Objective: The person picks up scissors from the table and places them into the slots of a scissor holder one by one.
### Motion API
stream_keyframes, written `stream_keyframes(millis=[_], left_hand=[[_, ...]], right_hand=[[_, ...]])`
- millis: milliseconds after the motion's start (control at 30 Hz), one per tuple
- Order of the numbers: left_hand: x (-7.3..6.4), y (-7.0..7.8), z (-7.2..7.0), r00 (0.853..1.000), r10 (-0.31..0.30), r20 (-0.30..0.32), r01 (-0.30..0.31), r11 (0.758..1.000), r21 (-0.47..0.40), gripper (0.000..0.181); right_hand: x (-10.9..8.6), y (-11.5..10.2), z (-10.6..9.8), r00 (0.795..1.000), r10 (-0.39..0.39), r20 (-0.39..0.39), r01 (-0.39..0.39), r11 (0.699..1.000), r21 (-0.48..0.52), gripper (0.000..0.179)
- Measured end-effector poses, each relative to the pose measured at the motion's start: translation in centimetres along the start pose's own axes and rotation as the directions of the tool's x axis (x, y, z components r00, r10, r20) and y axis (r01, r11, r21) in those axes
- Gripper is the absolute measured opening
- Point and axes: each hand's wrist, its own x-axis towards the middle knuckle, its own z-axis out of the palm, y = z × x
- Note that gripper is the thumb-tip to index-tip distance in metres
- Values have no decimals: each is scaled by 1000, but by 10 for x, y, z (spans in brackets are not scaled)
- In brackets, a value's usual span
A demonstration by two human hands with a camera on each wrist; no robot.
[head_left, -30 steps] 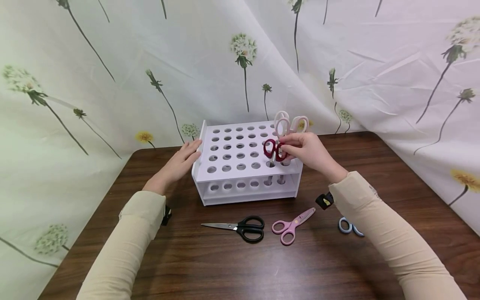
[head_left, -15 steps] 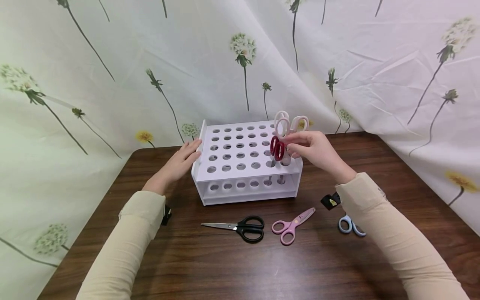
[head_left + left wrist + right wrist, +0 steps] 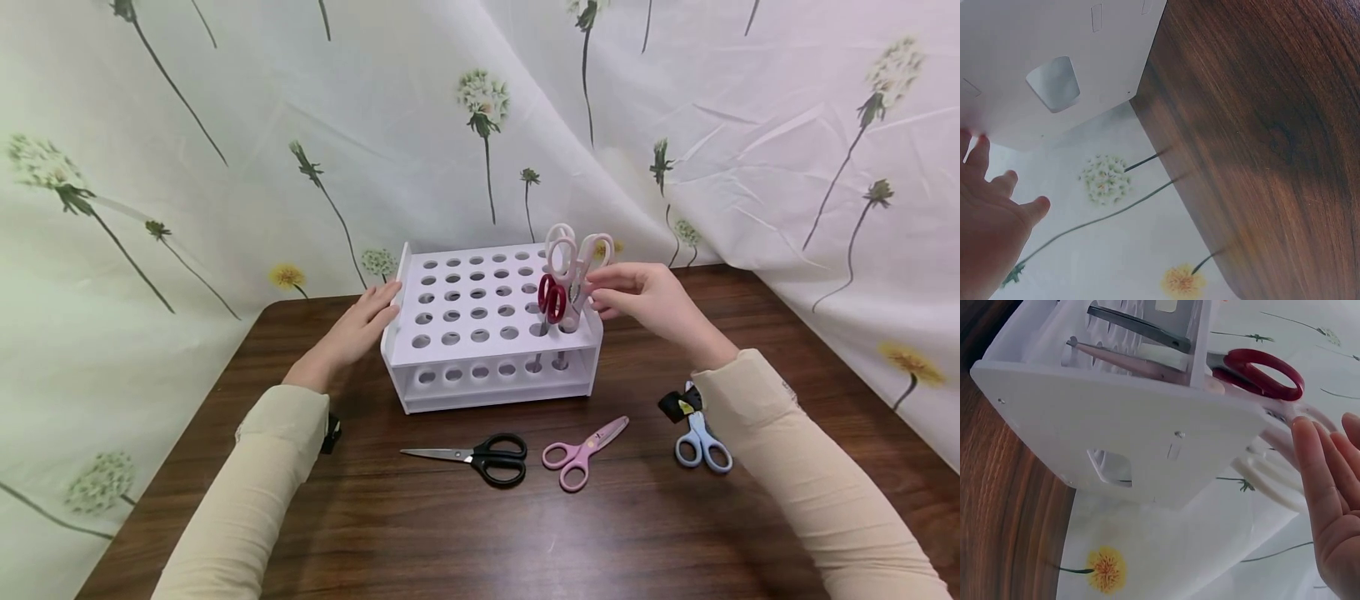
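Note:
A white rack (image 3: 472,353) with rows of round holes stands on the table. My left hand (image 3: 352,332) rests its extended fingers against the rack's left side. Red-handled scissors (image 3: 553,303) stand blades down in a front-row hole near the right end; in the right wrist view their red handle (image 3: 1237,376) sits above the top plate. Beside them, pale pink scissors (image 3: 571,317) stand in the front right corner hole, with white handles behind. My right hand (image 3: 648,302) is just right of these handles, fingers extended and holding nothing; whether its fingertips touch the pale handle is unclear.
In front of the rack lie black-handled scissors (image 3: 487,457), pink scissors (image 3: 584,451) and light blue scissors (image 3: 699,440), the last partly behind the right wrist's black strap. A flower-print cloth (image 3: 420,150) hangs behind the brown table (image 3: 420,542).
My right hand has let go of the red scissors and drawn away to the right. The red handles have turned and stand in the rack. My left hand stays put.

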Motion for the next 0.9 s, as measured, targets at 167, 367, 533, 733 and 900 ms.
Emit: stream_keyframes(millis=[167, 367, 533, 733, 900], left_hand=[[0, 0, 0, 1000, 3, 4, -3, 1000, 2, 58], [2, -2, 0, 1000, 5, -2, -5, 1000, -4, 58], [2, -3, 1, 1000, 7, -11, -7, 1000, -8, 58], [2, -4, 1, 1000, 15, -6, -15, 1000, -8, 57], [2, -4, 0, 1000, 11, -4, -11, 1000, -11, 58]], right_hand=[[-4, 2, -8, 1000, 8, -18, -7, 1000, 21, 31], [-10, 7, -20, 1000, 5, -10, -5, 1000, 19, 31], [-15, 12, -29, 1000, -14, 18, 14, 1000, -6, 31], [-21, 20, -37, 999, 5, 35, -4, 1000, -12, 30], [-26, 25, -42, 999, 4, 52, -5, 1000, 10, 26]])
